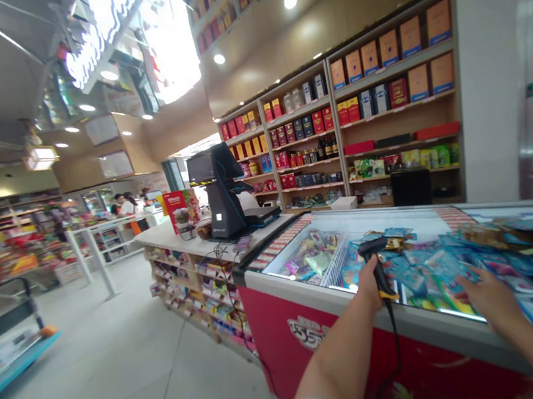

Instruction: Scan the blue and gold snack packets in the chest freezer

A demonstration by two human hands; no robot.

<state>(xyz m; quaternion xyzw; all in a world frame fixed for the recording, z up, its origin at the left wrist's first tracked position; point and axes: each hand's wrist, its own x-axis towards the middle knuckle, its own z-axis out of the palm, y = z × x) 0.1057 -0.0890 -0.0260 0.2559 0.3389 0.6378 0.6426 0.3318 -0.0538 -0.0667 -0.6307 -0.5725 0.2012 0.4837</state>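
Note:
My left hand (370, 285) is wrapped around the handle of a black barcode scanner (379, 269), whose head points left over the chest freezer (307, 297). A black cable hangs from the handle down the freezer's front. Farther right, my right hand (489, 300) is stretched over the freezer top with its fingers apart, close to some blue ice cream packets (442, 266). Its fingertips blend with the packets, so contact is hard to make out. More blue and brown packets (521, 243) are heaped beyond it.
A white wire basket (336, 266) with wrapped goods sits inside the freezer's left end. On the adjoining counter (171, 238) stands a checkout terminal (221, 196). Boxed goods fill the wall shelves (339, 147). A blue cart (13, 361) stands on the floor at left.

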